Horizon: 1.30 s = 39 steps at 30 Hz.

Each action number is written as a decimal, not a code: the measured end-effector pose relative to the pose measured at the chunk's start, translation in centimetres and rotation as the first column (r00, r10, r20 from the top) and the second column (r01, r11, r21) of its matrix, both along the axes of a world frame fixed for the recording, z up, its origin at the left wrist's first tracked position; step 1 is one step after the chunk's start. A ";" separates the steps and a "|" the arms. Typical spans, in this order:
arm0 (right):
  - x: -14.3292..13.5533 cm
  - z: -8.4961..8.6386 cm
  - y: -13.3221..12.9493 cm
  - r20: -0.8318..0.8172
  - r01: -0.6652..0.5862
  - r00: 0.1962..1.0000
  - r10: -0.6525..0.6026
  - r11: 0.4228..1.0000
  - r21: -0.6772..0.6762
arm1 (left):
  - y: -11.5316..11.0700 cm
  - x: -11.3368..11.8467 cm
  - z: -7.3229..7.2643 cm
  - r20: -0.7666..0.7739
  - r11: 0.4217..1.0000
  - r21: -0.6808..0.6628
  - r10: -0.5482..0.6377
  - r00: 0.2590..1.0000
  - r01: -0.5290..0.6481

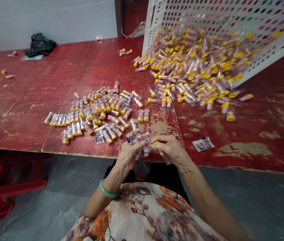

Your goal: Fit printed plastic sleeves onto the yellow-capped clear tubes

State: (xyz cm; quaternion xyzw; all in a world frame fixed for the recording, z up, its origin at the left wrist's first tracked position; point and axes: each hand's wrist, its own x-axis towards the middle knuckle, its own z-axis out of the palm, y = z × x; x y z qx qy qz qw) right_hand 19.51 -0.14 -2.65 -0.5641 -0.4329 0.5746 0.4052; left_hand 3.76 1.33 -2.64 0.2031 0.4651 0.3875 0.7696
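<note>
My left hand (pixel 129 153) is closed on several small printed labels (pixel 142 138), fanned out at the table's front edge. Close against it, my right hand (pixel 170 147) pinches a clear plastic tube (pixel 164 157) with a yellow cap, its body pointing down and to the right. The fingertips of both hands nearly meet by the labels, so contact between tube and label is hard to make out. Beyond my left hand lies a group of labelled tubes (pixel 99 108) with yellow ends. A flat stack of printed labels (pixel 203 144) rests to the right of my right hand.
A white perforated basket (pixel 259 63) lies tipped at the back right, with unlabelled yellow-capped tubes (pixel 194 63) spilling out. A black plastic bag (pixel 40 44) sits at the back left of the worn red table (pixel 41 80). A red stool (pixel 18 180) stands below left.
</note>
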 end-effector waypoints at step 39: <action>0.2 1.0 -6.4 -0.170 0.523 0.833 -0.527 0.648 0.553 | 0.2 1.6 0.8 0.180 0.982 0.001 0.186 0.966 -0.189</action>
